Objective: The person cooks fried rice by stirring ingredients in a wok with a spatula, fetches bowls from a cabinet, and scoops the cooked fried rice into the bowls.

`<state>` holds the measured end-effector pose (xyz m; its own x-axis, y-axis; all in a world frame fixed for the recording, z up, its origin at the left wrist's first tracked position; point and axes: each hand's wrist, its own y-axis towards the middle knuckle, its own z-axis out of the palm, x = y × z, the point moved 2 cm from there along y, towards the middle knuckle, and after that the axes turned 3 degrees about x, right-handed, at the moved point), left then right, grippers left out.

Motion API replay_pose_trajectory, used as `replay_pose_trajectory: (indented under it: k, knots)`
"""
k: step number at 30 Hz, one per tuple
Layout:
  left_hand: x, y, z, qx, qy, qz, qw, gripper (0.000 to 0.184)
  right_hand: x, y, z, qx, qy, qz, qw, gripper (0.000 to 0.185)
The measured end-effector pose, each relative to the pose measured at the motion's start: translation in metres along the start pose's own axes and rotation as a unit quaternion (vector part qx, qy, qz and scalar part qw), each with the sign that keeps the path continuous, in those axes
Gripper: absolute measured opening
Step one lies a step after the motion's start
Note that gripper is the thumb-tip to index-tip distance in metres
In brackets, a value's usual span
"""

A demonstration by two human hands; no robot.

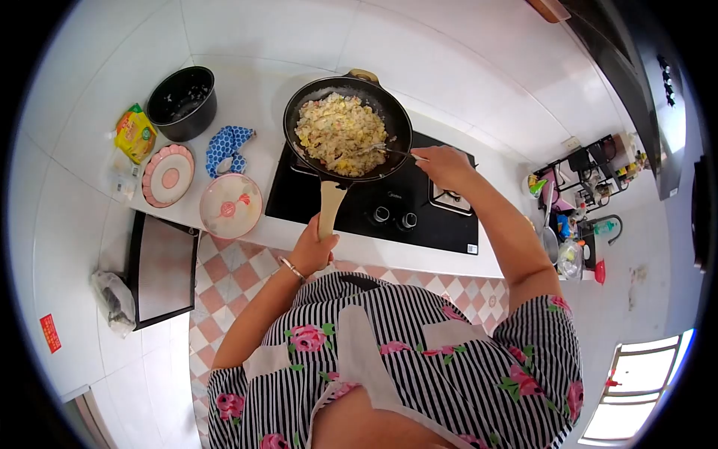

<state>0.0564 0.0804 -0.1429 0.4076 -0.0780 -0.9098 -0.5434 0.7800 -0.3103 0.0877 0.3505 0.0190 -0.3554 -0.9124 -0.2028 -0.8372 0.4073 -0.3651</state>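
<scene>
A black frying pan (400, 123) with a beige handle sits over the left burner of the black gas hob (314, 198). What looks like fried rice with egg (336, 131) fills much of it. My left hand (314, 245) is wrapped round the pan's handle, near its end. Over the pan's right rim, my right hand (443, 166) grips a slim metal utensil (398, 153). The utensil's head is partly buried in the rice, so I cannot tell its exact kind.
Left of the hob are a pink-rimmed plate (232, 185), a scalloped plate (155, 178), a blue patterned cloth (224, 144), a black pot (203, 112) and a yellow packet (134, 133). A rack (598, 172) and several sink-side items stand at the right.
</scene>
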Motion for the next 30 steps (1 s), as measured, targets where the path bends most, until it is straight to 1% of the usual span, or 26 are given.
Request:
replay_pose_trajectory:
  k: [2, 5, 8, 9, 12, 13, 16, 17, 20, 21, 24, 25, 27, 28, 29, 30]
  knots:
    - [-0.003, 0.001, 0.001, -0.003, -0.003, -0.004, 1.000, 0.057, 0.014, -0.022, -0.025, 0.008, -0.011, -0.007, 1.000, 0.033]
    - [-0.005, -0.001, 0.002, 0.002, 0.010, -0.009, 1.000, 0.058, 0.037, -0.021, -0.005, 0.052, -0.066, -0.005, 0.996, 0.032]
    - [-0.004, -0.002, 0.000, 0.015, 0.012, -0.007, 1.000, 0.059, 0.032, -0.016, -0.017, 0.011, -0.054, -0.020, 0.998, 0.031]
    - [-0.005, -0.002, 0.000, 0.015, 0.007, -0.008, 1.000, 0.059, 0.027, -0.020, -0.026, 0.018, -0.072, -0.040, 0.996, 0.030]
    - [-0.006, 0.000, 0.000, 0.008, 0.008, -0.002, 1.000, 0.059, 0.016, -0.039, -0.040, 0.010, -0.061, -0.056, 0.997, 0.029]
    - [-0.006, -0.001, 0.001, 0.008, 0.013, -0.002, 1.000, 0.059, 0.017, -0.033, -0.025, 0.030, -0.097, -0.040, 0.994, 0.029]
    - [-0.005, -0.001, 0.000, 0.006, 0.030, -0.012, 0.999, 0.060, 0.025, -0.003, -0.011, 0.034, -0.082, 0.028, 0.996, 0.030]
    - [-0.006, -0.001, 0.000, 0.006, 0.029, -0.014, 0.999, 0.060, 0.015, 0.007, -0.008, 0.002, -0.038, 0.012, 0.999, 0.033]
    - [-0.006, -0.002, 0.000, -0.002, 0.030, -0.010, 0.999, 0.059, -0.007, 0.010, -0.025, -0.061, -0.031, -0.033, 0.997, 0.034]
    - [-0.005, -0.001, 0.001, -0.006, 0.035, -0.001, 0.999, 0.058, -0.014, 0.012, -0.037, -0.031, 0.004, -0.020, 0.999, 0.032]
    - [-0.007, -0.001, 0.001, -0.001, 0.029, 0.007, 1.000, 0.058, -0.032, 0.034, -0.059, 0.009, 0.080, 0.021, 0.997, 0.029]
    - [-0.007, -0.002, 0.000, 0.003, 0.022, 0.007, 1.000, 0.058, -0.047, 0.054, -0.056, 0.027, 0.035, -0.021, 0.999, 0.028]
    - [-0.005, -0.001, -0.002, 0.003, 0.025, 0.004, 1.000, 0.059, -0.080, 0.116, -0.040, 0.129, -0.032, 0.018, 0.991, 0.024]
    - [-0.004, -0.001, -0.001, 0.005, 0.026, 0.003, 1.000, 0.059, -0.085, 0.123, -0.036, 0.179, 0.050, 0.068, 0.980, 0.023]
    - [-0.004, -0.002, -0.001, 0.003, 0.036, 0.002, 0.999, 0.060, -0.090, 0.131, -0.034, 0.226, 0.131, 0.117, 0.958, 0.022]
    - [-0.006, -0.003, -0.001, 0.002, 0.039, -0.003, 0.999, 0.060, -0.089, 0.135, -0.033, 0.271, 0.211, 0.165, 0.925, 0.022]
